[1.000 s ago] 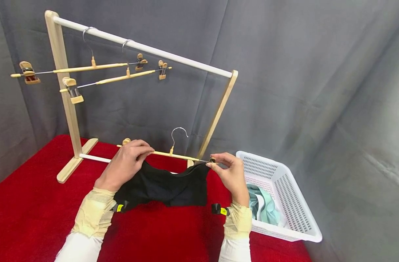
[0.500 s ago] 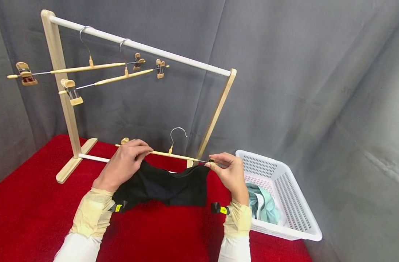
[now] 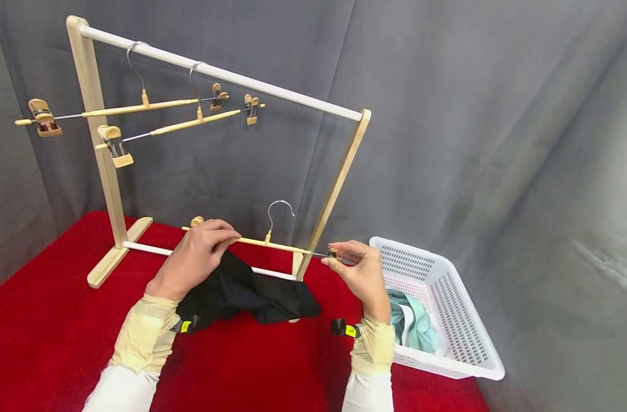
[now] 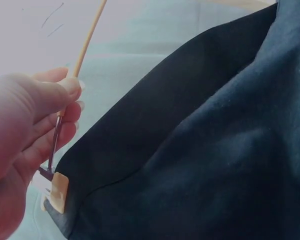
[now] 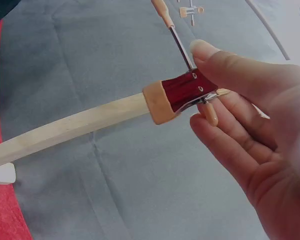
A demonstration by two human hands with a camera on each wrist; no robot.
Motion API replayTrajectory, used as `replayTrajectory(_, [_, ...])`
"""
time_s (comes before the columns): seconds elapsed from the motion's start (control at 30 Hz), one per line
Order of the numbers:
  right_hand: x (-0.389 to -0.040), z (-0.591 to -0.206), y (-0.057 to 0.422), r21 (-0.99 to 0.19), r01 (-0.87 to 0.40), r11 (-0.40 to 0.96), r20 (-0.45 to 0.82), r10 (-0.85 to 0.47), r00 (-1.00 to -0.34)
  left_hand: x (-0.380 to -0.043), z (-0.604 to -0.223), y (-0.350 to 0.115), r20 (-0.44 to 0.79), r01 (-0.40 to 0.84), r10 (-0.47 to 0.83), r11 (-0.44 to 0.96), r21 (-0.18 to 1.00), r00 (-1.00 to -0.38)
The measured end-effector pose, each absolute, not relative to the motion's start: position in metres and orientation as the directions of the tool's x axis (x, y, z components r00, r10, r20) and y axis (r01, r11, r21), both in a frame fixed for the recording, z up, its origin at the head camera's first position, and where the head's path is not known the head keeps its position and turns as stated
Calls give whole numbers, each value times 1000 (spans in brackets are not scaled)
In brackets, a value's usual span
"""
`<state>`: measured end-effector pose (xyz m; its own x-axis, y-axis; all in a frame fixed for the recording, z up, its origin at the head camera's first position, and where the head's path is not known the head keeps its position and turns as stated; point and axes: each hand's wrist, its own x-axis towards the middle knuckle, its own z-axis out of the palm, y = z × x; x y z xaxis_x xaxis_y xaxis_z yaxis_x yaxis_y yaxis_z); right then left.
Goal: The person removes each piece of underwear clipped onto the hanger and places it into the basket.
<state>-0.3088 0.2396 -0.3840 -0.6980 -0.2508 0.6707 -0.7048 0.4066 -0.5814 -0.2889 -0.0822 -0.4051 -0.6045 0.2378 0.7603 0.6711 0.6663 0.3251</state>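
Note:
A wooden clip hanger (image 3: 280, 246) with a metal hook lies across both hands in the head view. My left hand (image 3: 190, 263) grips its bar near the left end. Beside those fingers, the left clip (image 4: 60, 193) bites the corner of a black garment (image 3: 241, 294), which hangs slack toward the red cloth. My right hand (image 3: 364, 274) pinches the right clip (image 5: 182, 96) between thumb and fingers. Nothing is in that clip's jaws, and the garment's right side droops well below it. Part of the garment is hidden behind my left hand.
Behind stands a wooden rack with a white rail (image 3: 221, 73), where two similar hangers (image 3: 200, 119) hang with bare clips. To the right, a white perforated basket (image 3: 463, 309) holds light teal clothing (image 3: 419, 323). Red cloth (image 3: 252, 372) covers the table; a grey curtain (image 3: 447, 114) backs it.
The garment's right side has come away from the right clip and dropped down and leftward toward the cloth. Both hands stay almost in place on the hanger.

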Motion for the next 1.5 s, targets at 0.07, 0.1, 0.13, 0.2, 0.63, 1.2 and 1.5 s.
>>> replayTrajectory(0.07, [-309,-385,239,-584,-704,404,669,-251,-699,-289,-407,-83,760,668,234,668,328,-607])
replayTrajectory(0.1, [-309,-385,239,-585,-703,404,668,-252,-700,-289,-408,-83,760,668,231,667,331,-607])
replayTrajectory(0.13, [-308,-385,238,-584,-704,405,668,-253,-700,-289,-409,-83,762,668,228,667,331,-606])
replayTrajectory(0.2, [-307,-384,237,-587,-702,403,666,-254,-702,-289,-410,-84,769,670,222,664,331,-600])
replayTrajectory(0.63, [-310,-379,236,-587,-689,426,663,-236,-711,-293,-404,-81,774,679,229,660,322,-590])
replayTrajectory(1.2, [-320,-391,238,-541,-702,463,697,-220,-682,-296,-409,-65,764,695,279,658,290,-582])
replayTrajectory(1.5, [-325,-396,226,-413,-730,545,761,-234,-605,-298,-414,-60,773,703,280,653,282,-570])
